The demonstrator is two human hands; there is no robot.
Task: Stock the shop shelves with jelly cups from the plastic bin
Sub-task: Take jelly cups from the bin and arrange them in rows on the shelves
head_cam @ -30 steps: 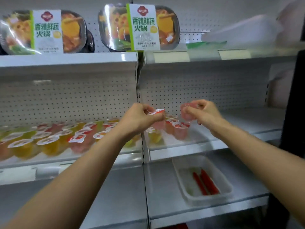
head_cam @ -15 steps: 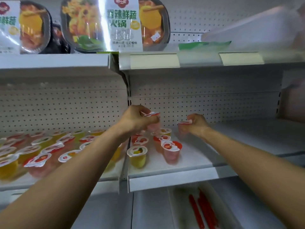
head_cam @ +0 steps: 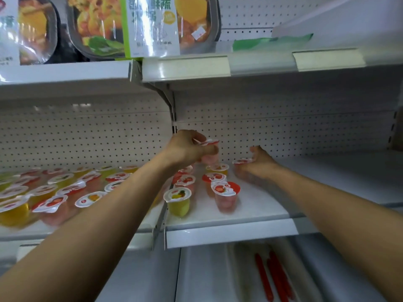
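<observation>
My left hand holds a pink jelly cup in the air above the back of the middle shelf. My right hand grips another pink jelly cup low at the shelf's back, right of the standing cups; contact with the shelf surface cannot be told. Several cups stand on this shelf, among them a yellow one and a pink one at the front. The left shelf holds several red and yellow cups. The plastic bin sits on the shelf below.
Boxed hotpot meals stand on the top shelf above. Red sticks lie in the plastic bin. The right part of the middle shelf is bare white surface. A pegboard wall backs the shelves.
Both hands have moved forward and down toward the back of the middle shelf. The right hand has lowered its cup close to the shelf. The view has shifted nearer and to the right.
</observation>
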